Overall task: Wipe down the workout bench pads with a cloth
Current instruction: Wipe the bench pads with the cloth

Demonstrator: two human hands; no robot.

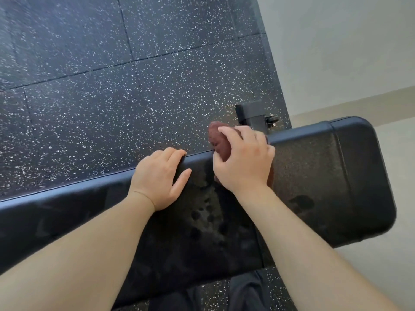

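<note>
A black padded workout bench (318,185) runs from lower left to right across the view. It has two pads with a narrow gap (260,239) between them, and wet patches show on the long pad (202,221). My right hand (242,162) is closed on a bunched dark red cloth (219,140), pressing it on the bench's far edge near the gap. My left hand (159,178) lies flat on the long pad with its fingers curled over the far edge, a short way left of the cloth.
Black speckled rubber floor tiles (112,75) lie beyond the bench. A black metal bench foot (253,113) sticks out behind the cloth. A pale wall and pale floor (348,52) fill the right side. Dark trouser legs (244,292) show at the bottom.
</note>
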